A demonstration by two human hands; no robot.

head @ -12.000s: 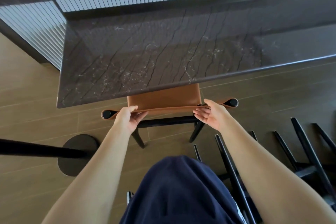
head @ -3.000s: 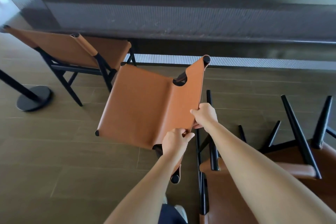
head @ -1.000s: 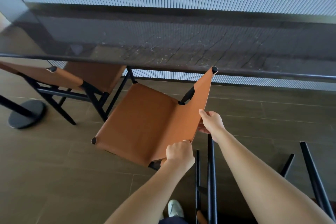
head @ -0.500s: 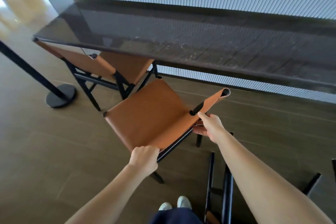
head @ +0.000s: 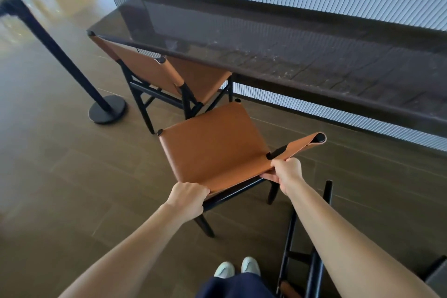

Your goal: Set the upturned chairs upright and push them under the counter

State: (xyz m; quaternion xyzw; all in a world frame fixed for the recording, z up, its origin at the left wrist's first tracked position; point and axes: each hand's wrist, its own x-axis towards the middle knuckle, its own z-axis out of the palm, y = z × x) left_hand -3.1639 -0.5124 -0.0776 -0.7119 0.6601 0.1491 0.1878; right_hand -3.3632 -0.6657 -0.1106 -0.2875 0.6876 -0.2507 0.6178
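Observation:
A tan leather chair (head: 212, 147) with black legs stands upright on the floor in front of the dark marble counter (head: 290, 55), its seat still out from under the edge. My left hand (head: 187, 197) grips the left end of its backrest. My right hand (head: 285, 173) grips the backrest further right, below the rolled top end. A second tan chair (head: 169, 75) stands upright to the left, pushed under the counter's end. Black legs of an upturned chair (head: 312, 244) stick up at the lower right, beside my right arm.
A black stanchion post with a round base (head: 106, 109) stands on the brown floor to the left of the pushed-in chair. A ribbed white wall runs behind and below the counter. My feet in pale shoes (head: 237, 268) are just behind the held chair.
The held chair has tipped from tilted in the air to standing level on its legs. It has shifted slightly left, toward the first chair.

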